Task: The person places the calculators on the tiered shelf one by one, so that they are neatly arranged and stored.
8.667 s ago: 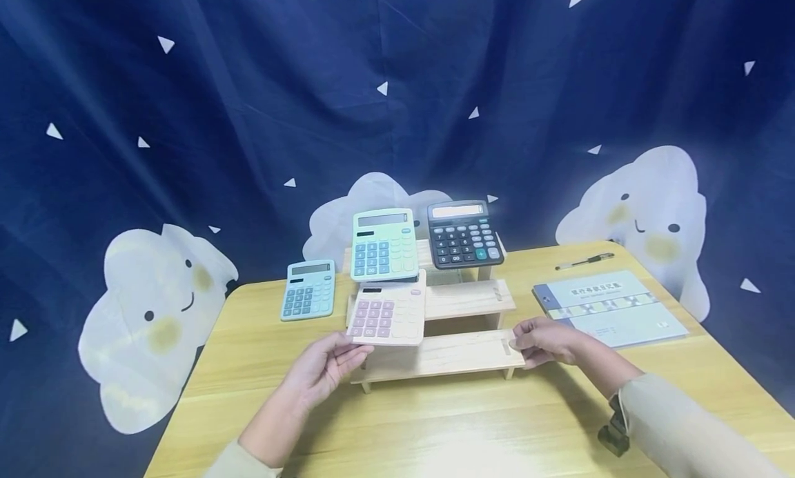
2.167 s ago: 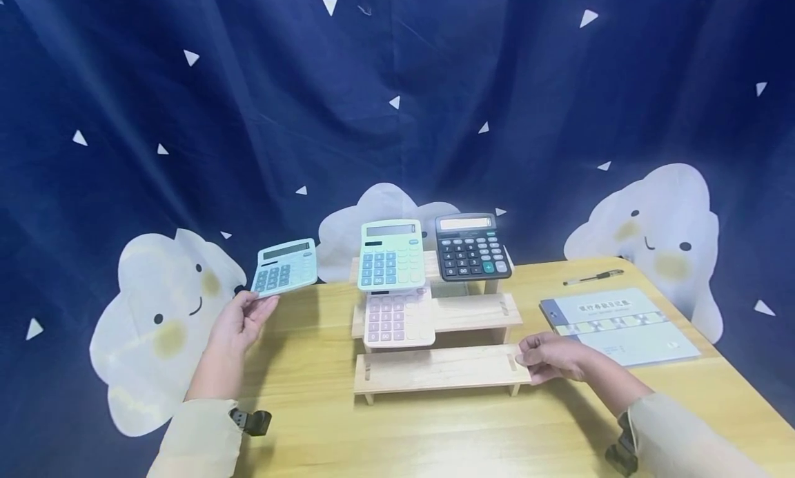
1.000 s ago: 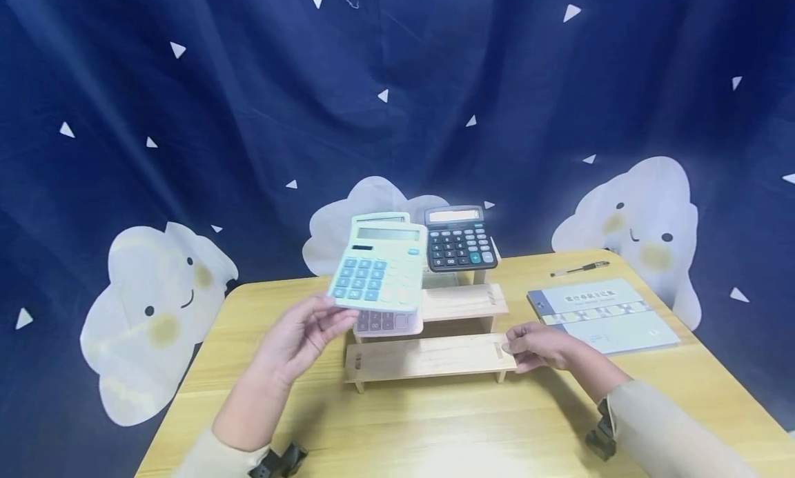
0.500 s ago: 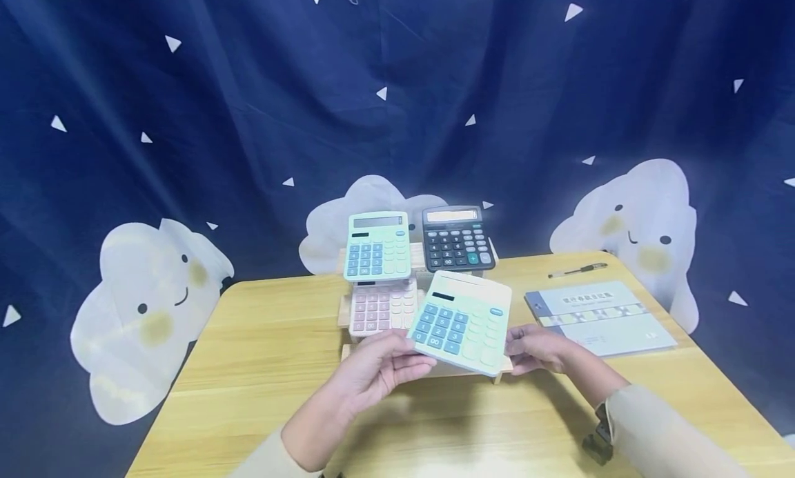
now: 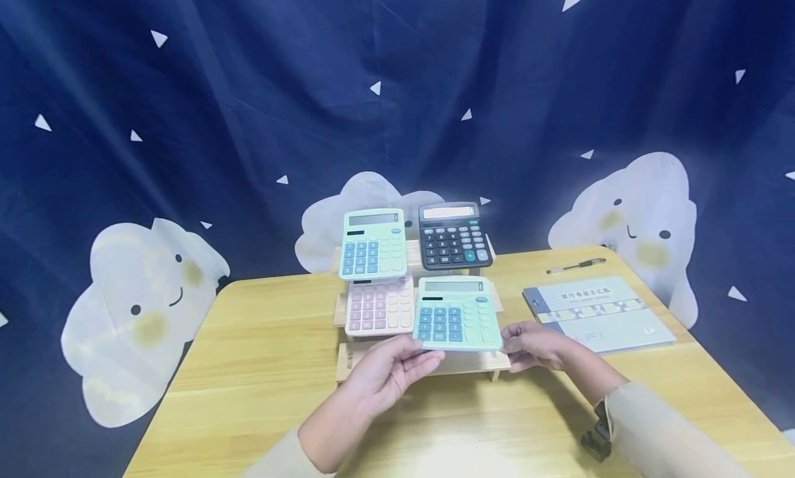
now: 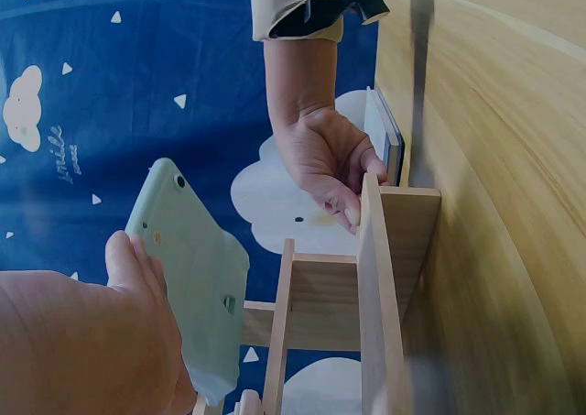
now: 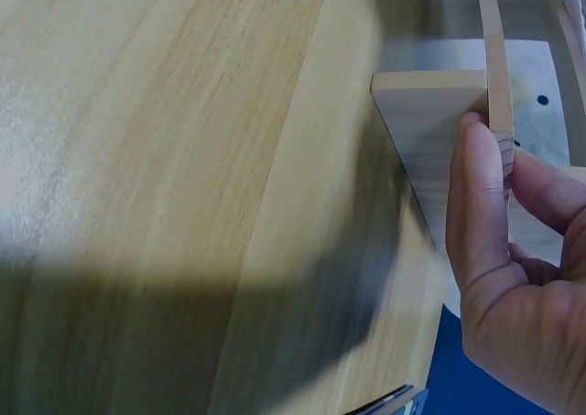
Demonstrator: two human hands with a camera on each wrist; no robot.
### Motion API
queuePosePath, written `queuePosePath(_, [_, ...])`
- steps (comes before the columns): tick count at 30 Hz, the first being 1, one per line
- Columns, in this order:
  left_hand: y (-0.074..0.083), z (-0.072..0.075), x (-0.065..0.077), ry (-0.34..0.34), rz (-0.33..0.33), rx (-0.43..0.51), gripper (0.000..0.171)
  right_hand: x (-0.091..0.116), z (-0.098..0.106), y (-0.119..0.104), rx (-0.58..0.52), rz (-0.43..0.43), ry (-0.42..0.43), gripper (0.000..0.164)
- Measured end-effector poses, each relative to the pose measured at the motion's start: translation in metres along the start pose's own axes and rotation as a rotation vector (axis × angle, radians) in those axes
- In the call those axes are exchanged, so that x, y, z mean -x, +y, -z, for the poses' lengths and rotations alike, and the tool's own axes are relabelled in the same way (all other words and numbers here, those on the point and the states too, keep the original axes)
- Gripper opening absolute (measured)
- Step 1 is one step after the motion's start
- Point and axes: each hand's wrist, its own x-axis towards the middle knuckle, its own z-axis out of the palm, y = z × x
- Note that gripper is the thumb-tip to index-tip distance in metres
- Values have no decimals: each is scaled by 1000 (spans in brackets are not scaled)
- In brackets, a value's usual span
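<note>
My left hand (image 5: 386, 376) pinches a mint-blue calculator (image 5: 458, 312) by its lower left corner. The calculator is tilted up over the right part of a three-tier wooden stand (image 5: 462, 363); in the left wrist view its back (image 6: 197, 268) appears apart from the shelf boards. My right hand (image 5: 535, 347) grips the right end of the lowest shelf, thumb and fingers on either side of the board's edge (image 7: 497, 76). On the middle tier, at the left, sits a pink calculator (image 5: 380, 309). Above it stand a light green calculator (image 5: 373, 247) and a black calculator (image 5: 453, 238) on the top tier.
Right of the stand lies a pale blue notebook (image 5: 599, 316), with a pen (image 5: 575, 265) behind it. All of this is on a wooden table (image 5: 248, 367). A dark blue curtain (image 5: 248, 105) with clouds hangs behind the table.
Earlier my left hand held the pink calculator, now on the middle tier. It then lifted the mint-blue calculator from the table's left and carried it right. My right hand keeps gripping the shelf.
</note>
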Motion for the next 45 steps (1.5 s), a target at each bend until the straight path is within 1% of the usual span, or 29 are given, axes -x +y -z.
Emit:
queuePosePath(4, [-1, -1, -6, 25, -22, 6, 33, 0, 0, 1, -1, 9, -19, 17])
queuePosePath(8, [-3, -7, -16, 68, -33, 16, 34, 0, 1, 1, 18, 12, -6, 14])
queuePosePath(13, [-7, -17, -27, 121, -40, 3, 32, 0, 2, 1, 11, 13, -5, 25])
queuePosePath(15, [-8, -18, -27, 125, -42, -10, 32, -1, 1, 2, 0, 15, -10, 29])
queuePosePath(20, [-8, -14, -22, 159, -50, -28, 35, -1, 1, 3, -5, 4, -2, 19])
queuePosePath(25, [-5, -16, -21, 142, -59, -46, 37, -1, 3, 1, -2, 9, 21, 17])
queuePosePath(28, [-4, -16, -22, 158, -67, -51, 38, -1, 4, 2, -5, 11, 18, 18])
queuePosePath(31, [-4, -16, -24, 184, -68, -44, 38, -1, 4, 2, -6, 10, 8, 19])
queuePosePath(35, [-5, -19, -31, 194, -70, -32, 37, -1, 4, 1, -7, 13, -1, 18])
queuePosePath(38, [-5, -21, -36, 197, -67, -42, 34, -1, 4, 1, -11, 13, -9, 17])
queuePosePath(42, [-6, -22, -38, 189, -59, -89, 34, 0, 3, 1, -3, 14, -23, 16])
queuePosePath(45, [-8, -21, -38, 196, -69, -137, 41, 1, 2, 0, -4, 19, -35, 17])
